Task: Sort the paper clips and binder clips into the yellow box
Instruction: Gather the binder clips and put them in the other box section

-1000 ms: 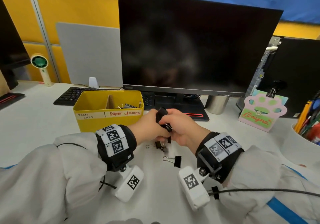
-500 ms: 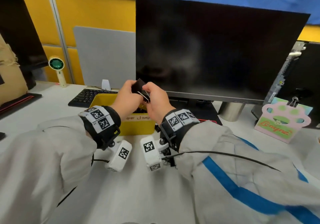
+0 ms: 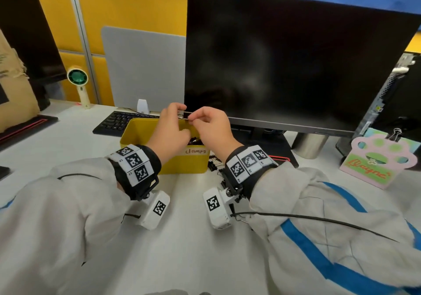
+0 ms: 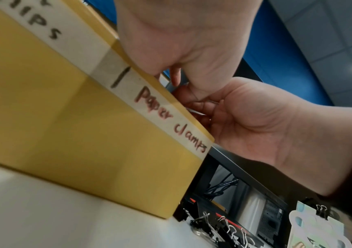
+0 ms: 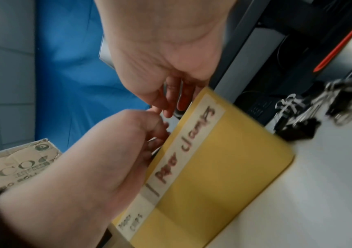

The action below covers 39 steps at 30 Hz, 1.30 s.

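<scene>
Observation: both hands are raised over the yellow box (image 3: pixel 159 164), above its right compartment, the one whose front tape label reads "Paper clamps". One second ago they worked low over the counter (image 3: pixel 186 237) in front of the box, with a black binder clip held between them; half a second ago they had lifted it to the box rim. That black clip no longer shows between the hands.

Left hand (image 3: pixel 169 130): fingers curled, thumb and forefinger pinching one end of a thin wire piece (image 3: pixel 185 115). Right hand (image 3: pixel 213 128): fingers likewise curled, pinching the other end. The wire piece spans the gap between the two hands, level with the lower edge of the monitor (image 3: pixel 296 62) behind. Whether it is a paper clip or a binder clip handle cannot be determined.

A dark object lies inside the right compartment, below the hands; it is partly hidden. Judgement: the binder clip was probably dropped there, which would mean one item is sorted.

Remaining work: a cluster of binder clips (image 4: pixel 219 229) with wire handles lies on the counter just beside the box's right end, near the monitor base. These are not yet sorted. The wire piece in hand has yet to go into a compartment.
</scene>
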Tool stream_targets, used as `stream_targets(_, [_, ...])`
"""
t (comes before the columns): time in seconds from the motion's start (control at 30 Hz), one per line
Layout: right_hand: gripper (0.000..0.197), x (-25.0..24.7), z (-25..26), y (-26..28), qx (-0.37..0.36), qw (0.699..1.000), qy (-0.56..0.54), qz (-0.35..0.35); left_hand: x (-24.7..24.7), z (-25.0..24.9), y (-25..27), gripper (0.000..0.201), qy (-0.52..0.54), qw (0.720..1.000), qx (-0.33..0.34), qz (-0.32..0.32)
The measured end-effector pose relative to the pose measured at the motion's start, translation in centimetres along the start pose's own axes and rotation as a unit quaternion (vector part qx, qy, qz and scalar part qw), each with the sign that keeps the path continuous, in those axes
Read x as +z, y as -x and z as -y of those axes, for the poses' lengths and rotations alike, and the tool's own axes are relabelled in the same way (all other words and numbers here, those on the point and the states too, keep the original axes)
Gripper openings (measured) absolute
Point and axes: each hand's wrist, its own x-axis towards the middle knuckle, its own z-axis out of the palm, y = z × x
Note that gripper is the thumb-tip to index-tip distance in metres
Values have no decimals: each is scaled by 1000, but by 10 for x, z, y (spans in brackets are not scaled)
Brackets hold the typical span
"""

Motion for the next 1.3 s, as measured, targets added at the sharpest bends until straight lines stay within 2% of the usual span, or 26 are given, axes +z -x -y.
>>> stream_targets(0.1, [19, -27, -15, 6, 3, 999, 15, -51, -1, 1, 9, 28, -7, 998, 55, 17])
stream_targets(0.13, [20, -37, -24, 9, 24, 997, 31, -62, -2, 2, 13, 18, -12, 997, 66, 48])
stream_targets(0.2, [23, -56, -43, 14, 92, 991, 70, -60, -2, 1, 17, 16, -63, 988, 72, 119])
stream_targets(0.3, [29, -73, -62, 20, 171, 979, 108, 34, 1, -2, 18, 17, -150, 974, 75, 152])
stream_targets(0.47, [42, -60, -67, 20, 123, 948, 236, 174, 3, -4, 17, 21, -175, 970, 67, 153])
stream_targets(0.53, [39, -51, -59, 18, 90, 915, 308, 244, 2, -4, 17, 21, -173, 970, 65, 156])
stream_targets(0.6, [36, -43, -48, 19, 75, 869, 374, 315, 2, -4, 17, 21, -171, 970, 63, 160])
stream_targets(0.67, [37, -41, -41, 23, 67, 838, 415, 348, 3, -3, 17, 22, -172, 969, 64, 164])
stream_targets(0.87, [31, -77, -32, 35, 85, 853, 333, 393, 4, -4, 18, 18, -162, 971, 66, 162])
stream_targets(0.97, [28, -106, -18, 40, 86, 884, 292, 355, 7, -7, 20, 13, -155, 972, 84, 154])
stream_targets(1.03, [25, -127, -9, 46, 84, 894, 293, 328, 9, -13, 23, 22, -181, 965, 155, 113])
stream_targets(1.1, [25, -146, -2, 54, 99, 881, 314, 339, 12, -32, 33, 23, -197, 951, 214, 100])
stream_targets(1.17, [31, -162, 5, 68, 124, 853, 341, 375, 19, -50, 46, 37, -245, 929, 208, 181])
stream_targets(1.3, [61, -183, 14, 111, 210, 751, 416, 468, 40, -62, 62, 117, -407, 818, 86, 396])
